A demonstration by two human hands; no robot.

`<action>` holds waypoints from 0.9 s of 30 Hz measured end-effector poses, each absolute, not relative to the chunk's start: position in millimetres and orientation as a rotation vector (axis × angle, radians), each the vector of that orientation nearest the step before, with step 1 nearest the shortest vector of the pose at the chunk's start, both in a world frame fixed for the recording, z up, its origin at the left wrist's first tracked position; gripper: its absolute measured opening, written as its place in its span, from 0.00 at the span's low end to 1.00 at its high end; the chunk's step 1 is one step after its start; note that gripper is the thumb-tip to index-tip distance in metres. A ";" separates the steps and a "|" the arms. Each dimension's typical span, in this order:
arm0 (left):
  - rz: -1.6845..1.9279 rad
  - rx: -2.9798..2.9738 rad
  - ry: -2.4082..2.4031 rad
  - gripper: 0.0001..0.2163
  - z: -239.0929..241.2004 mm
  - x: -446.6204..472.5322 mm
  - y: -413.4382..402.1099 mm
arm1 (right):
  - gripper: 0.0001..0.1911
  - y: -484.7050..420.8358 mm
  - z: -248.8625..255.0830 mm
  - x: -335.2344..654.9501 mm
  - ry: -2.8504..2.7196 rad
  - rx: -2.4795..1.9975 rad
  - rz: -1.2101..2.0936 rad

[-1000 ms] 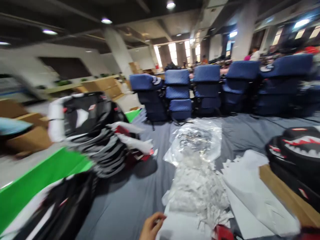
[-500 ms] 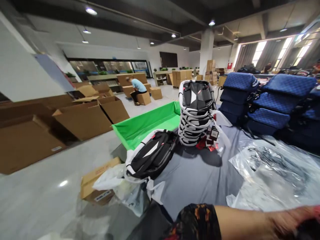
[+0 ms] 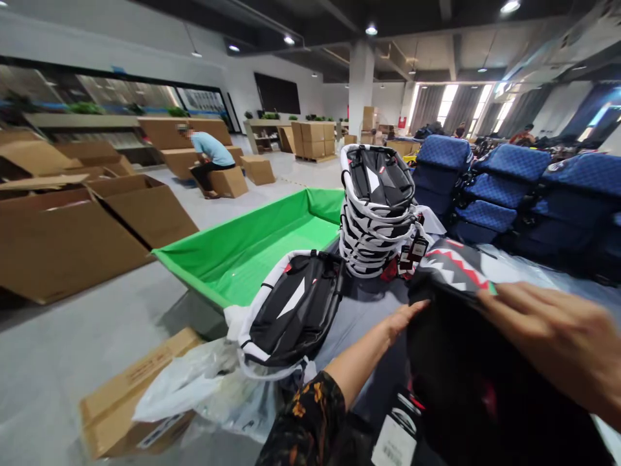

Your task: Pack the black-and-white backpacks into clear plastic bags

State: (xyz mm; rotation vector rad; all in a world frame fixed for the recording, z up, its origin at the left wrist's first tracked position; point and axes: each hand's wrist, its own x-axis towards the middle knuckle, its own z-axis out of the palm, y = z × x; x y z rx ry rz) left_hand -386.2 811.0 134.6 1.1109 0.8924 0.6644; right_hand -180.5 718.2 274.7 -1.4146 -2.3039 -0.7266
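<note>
My left hand point(image 3: 405, 317) reaches out from a dark flowered sleeve and lies against the left edge of a black backpack with a shark-mouth print point(image 3: 456, 272). Over the bag's top right my right hand point(image 3: 557, 343) rests with its fingers stretched. The bag is held up between both hands, close to the camera. A white tag point(image 3: 395, 440) hangs below it. Beyond stands a tall stack of black-and-white backpacks point(image 3: 378, 213), and one more backpack point(image 3: 295, 310) lies tilted at the table's left edge.
The table has a grey cloth point(image 3: 363, 304). A green bin point(image 3: 252, 246) adjoins it on the left. Blue backpacks point(image 3: 504, 188) are piled at the back right. Cardboard boxes point(image 3: 72, 233), a small carton point(image 3: 130, 401) and a plastic bag point(image 3: 194, 388) lie on the floor. A person point(image 3: 208, 155) sits far off.
My view has swung left from the table's middle to its left end. Both hands have come up into view holding the shark-mouth backpack near the stack.
</note>
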 end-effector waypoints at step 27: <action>1.342 1.865 1.579 0.16 108.8 -413.8 785.8 | 0.12 619.9 -34.3 25.9 -1.453 -2.526 0.253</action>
